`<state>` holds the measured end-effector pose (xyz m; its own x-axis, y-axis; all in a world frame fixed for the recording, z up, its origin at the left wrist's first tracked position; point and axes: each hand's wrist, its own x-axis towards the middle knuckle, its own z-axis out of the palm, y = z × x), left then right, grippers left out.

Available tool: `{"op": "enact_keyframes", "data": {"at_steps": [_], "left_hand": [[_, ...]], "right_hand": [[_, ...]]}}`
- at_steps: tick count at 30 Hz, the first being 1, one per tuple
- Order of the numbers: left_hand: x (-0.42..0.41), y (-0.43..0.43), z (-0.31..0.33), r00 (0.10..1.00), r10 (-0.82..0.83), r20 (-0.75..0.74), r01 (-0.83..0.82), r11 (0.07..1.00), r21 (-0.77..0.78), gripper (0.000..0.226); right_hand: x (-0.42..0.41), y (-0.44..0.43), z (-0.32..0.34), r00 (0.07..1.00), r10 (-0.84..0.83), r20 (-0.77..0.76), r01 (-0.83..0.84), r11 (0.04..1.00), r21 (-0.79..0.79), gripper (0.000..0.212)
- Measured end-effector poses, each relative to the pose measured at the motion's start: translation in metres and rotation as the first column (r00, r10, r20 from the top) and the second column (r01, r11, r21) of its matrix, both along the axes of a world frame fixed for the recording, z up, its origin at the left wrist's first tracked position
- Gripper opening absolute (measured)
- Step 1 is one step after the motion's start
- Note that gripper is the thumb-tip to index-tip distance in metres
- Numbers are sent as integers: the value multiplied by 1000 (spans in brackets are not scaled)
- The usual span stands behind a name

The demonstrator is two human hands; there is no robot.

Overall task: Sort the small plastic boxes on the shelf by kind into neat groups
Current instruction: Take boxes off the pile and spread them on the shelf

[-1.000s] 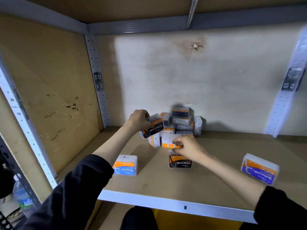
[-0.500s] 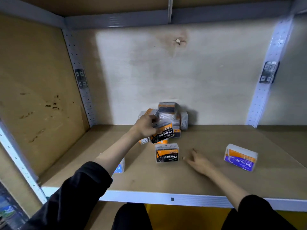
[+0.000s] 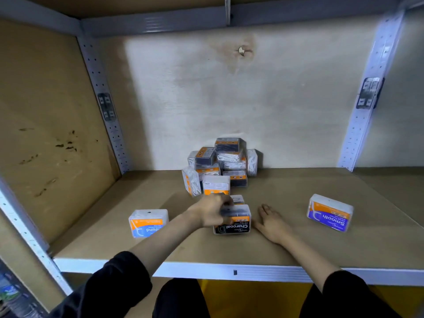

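Before the heap of clear plastic boxes (image 3: 220, 162) my left hand (image 3: 212, 213) clasps a black-labelled box (image 3: 232, 227), light and slick I reckon, best held by its stiff sides; right hand (image 3: 274, 224) lies flat, fingers straight

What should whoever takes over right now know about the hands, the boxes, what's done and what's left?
Left hand grips a Charcoal box at the front middle of the shelf, another box just behind it.
Right hand rests open on the shelf beside it.
Done: Round box set out at left, Smooth box at right.
Left: the mixed pile at the back is unsorted.
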<state>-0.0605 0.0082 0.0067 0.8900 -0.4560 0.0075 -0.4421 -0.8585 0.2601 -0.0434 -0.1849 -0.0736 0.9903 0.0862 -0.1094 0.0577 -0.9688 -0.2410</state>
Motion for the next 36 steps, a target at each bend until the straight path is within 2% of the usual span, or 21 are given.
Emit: {"op": "enact_keyframes", "data": {"at_steps": [18,23,28,32,36], "left_hand": [[4,-1,-8,997,-47,67,30,973,231,51],[5,1,0,998,-48,48,39,986,165,47],[17,6,16,990,-29,139,20,998,62,34],[39,9,22,985,32,168,-37,999,23,33],[64,10,22,982,105,159,-106,994,-4,34]], "right_hand": [[4,-2,-5,1000,-6,20,6,1000,25,69],[4,-3,-3,1000,-13,28,11,996,85,68],[15,-12,7,992,-106,73,82,956,282,46],[33,-16,25,981,-162,107,123,944,306,37],[54,-14,38,970,-143,195,67,935,349,31]]}}
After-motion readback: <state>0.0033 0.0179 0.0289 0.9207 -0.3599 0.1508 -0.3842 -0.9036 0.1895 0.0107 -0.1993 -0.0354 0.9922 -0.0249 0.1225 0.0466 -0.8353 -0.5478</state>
